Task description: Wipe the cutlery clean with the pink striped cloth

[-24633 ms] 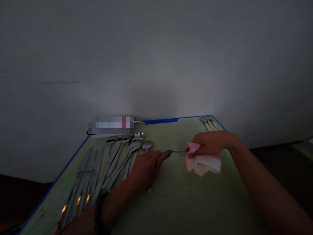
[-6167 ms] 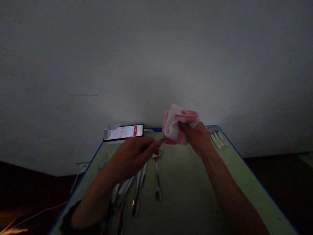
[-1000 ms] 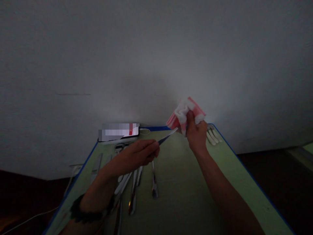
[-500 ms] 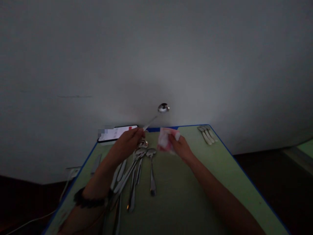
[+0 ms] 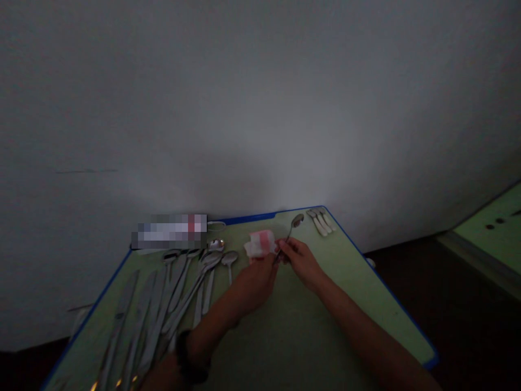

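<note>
Both hands meet over the middle of the table. In my right hand (image 5: 299, 258) is a metal spoon (image 5: 297, 221), pinched by its handle with the bowl pointing up and away. My left hand (image 5: 260, 279) is closed at the lower end of the same handle, its fingertips partly hidden. Just beyond the left fingers is a folded white-and-pink tissue (image 5: 260, 243); whether it rests on the table or is touched by that hand, I cannot tell. Left of my hands lie several spoons (image 5: 211, 259) in an overlapping heap, with one spoon (image 5: 229, 258) a little apart.
Several table knives (image 5: 122, 315) lie along the left side of the green table (image 5: 325, 326), which has a blue edge. A phone (image 5: 171, 232) with a blurred screen stands at the back left. Three forks (image 5: 321, 221) lie side by side at the back right. A wall rises behind.
The spoon has come from my left hand across into my right, which has let go of the tissue. My left hand has moved right, and the view has turned slightly right.
</note>
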Demonstrator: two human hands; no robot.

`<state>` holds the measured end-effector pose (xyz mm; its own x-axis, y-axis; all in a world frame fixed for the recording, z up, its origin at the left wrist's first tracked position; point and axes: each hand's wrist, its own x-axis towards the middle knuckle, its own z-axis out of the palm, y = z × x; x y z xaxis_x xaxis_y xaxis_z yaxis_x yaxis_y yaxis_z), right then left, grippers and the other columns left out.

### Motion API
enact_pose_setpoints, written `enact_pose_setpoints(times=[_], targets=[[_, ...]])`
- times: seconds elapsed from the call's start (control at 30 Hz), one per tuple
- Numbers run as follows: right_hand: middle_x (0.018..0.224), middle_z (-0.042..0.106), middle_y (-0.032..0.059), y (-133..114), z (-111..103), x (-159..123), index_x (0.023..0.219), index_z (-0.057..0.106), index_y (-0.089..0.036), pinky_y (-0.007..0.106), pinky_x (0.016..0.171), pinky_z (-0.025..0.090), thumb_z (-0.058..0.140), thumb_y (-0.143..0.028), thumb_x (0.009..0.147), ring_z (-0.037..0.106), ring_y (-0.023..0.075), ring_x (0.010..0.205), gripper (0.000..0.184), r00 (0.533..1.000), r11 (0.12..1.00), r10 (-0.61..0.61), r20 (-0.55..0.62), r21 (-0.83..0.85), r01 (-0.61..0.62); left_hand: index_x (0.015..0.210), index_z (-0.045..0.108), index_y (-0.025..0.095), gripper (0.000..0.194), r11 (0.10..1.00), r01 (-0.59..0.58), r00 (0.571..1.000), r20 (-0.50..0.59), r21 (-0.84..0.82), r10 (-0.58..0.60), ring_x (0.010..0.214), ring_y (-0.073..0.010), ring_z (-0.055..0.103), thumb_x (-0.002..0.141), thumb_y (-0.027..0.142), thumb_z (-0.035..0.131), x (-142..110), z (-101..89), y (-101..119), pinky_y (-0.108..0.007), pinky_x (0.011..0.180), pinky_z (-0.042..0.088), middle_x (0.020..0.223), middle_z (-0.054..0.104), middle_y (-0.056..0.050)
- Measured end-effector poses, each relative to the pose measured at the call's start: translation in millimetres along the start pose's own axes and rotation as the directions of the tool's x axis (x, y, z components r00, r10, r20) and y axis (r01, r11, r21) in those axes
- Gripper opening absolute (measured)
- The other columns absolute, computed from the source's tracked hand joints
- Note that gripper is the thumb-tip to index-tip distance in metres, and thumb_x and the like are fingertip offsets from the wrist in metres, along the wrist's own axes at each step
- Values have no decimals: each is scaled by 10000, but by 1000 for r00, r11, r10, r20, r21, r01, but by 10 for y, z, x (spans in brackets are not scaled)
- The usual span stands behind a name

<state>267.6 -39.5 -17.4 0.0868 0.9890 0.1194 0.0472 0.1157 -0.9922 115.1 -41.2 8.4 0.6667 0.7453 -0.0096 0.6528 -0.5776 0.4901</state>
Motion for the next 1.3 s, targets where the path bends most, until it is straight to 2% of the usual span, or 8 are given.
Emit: enact_pose_setpoints(times=[0.13,0.23,0.33,0.47,0.57,0.73,1.07,1.3], targets=[[579,505,-44,139,-175,-5,711,542,-156,198,521,367,482,-480,795,459,86,515,341,998,1000,20,-62,9,-20,1129,483,170,374,995,-96,995,-21,-3,96,900,-215,586,923,388,260,61,80,66,-334,773,438,1046,609,-107],[592,522,-30,150,-468,86,798,567,-150,212,529,375,388,-429,851,473,105,522,336,989,945,-65,-133,-327,18,1116,505,170,367,986,-144,980,-122,90,154,970,-210,545,923,379,275,180,86,65,-353,861,406,1076,577,-103],[829,616,54,134,-739,183,976,579,-141,242,673,412,313,-271,888,564,142,745,309,997,612,-70,-10,-790,35,1061,537,161,306,958,-107,957,-232,266,172,1068,-244,473,906,326,331,349,122,42,-399,915,362,1125,534,-119],[1066,557,167,187,-839,202,1133,528,-104,298,745,400,363,-127,827,559,208,882,349,999,451,-21,-39,-892,-25,1096,524,165,281,912,-56,941,-284,407,185,1169,-273,388,881,291,393,545,291,-7,-453,987,281,1222,482,-124],[1194,472,172,256,-776,160,1259,427,-141,300,753,395,325,-87,829,525,219,952,446,996,317,-55,-75,-947,-54,1171,487,167,334,905,-4,938,-312,425,151,1212,-275,354,892,308,368,616,457,-42,-480,1029,216,1258,465,-128],[1069,531,139,298,-696,136,1255,449,-170,357,836,344,309,-133,873,445,247,1002,408,991,63,-131,-11,-998,-3,1229,459,177,378,902,37,934,-337,429,122,1239,-281,334,907,318,322,640,590,-59,-501,1044,180,1289,452,-132],[1125,522,159,286,-781,356,1158,534,-135,395,841,268,288,-149,887,413,273,1018,367,982,-30,-180,-63,-997,-69,1269,446,182,417,871,49,928,-345,489,141,1250,-290,340,910,338,304,639,637,-74,-523,1044,178,1304,458,-131],[1112,523,158,359,-790,478,1151,541,-154,399,834,257,279,-174,893,412,278,1030,369,963,-21,-247,-106,-993,-115,1274,433,211,408,874,45,920,-361,485,153,1253,-295,339,903,342,326,616,634,-86,-541,1032,183,1310,453,-119]])
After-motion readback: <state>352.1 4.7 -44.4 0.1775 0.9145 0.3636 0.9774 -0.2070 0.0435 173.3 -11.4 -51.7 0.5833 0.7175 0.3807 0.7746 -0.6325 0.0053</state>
